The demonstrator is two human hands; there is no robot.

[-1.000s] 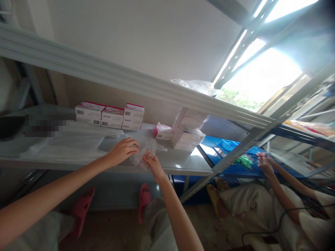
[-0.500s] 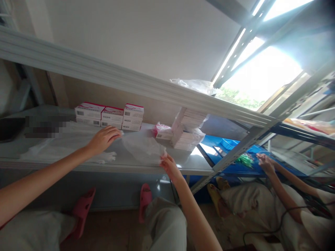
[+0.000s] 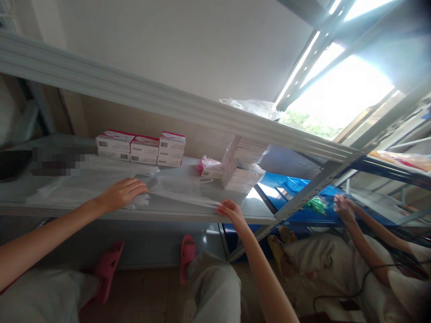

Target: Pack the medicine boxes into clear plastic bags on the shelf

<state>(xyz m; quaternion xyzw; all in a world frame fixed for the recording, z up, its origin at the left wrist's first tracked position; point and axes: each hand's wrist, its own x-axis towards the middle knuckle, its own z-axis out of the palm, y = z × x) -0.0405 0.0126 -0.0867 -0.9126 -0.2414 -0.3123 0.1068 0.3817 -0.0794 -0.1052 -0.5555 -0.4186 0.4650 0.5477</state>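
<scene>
A thin clear plastic bag (image 3: 182,189) is stretched low over the grey shelf between my two hands. My right hand (image 3: 232,211) pinches its right end near the shelf's front edge. At the bag's left end, my left hand (image 3: 126,194) has its fingers pressed together on the plastic; the fingertips are partly hidden. More clear plastic bags (image 3: 77,181) lie flat in a pile, under and to the left of my left hand. A loop of the stretched bag stands up near its right half.
White and pink boxes (image 3: 116,142) are stacked at the back. Plastic-wrapped boxes (image 3: 240,178) and a small pink-and-white pack (image 3: 209,168) stand right of them. An upper shelf edge (image 3: 175,110) crosses above. A metal post (image 3: 303,193) separates a co-worker's hands (image 3: 344,208) at a blue table.
My right hand has moved right, drawing the bag out longer and narrower. My left hand has shifted left and nearer the shelf's front edge.
</scene>
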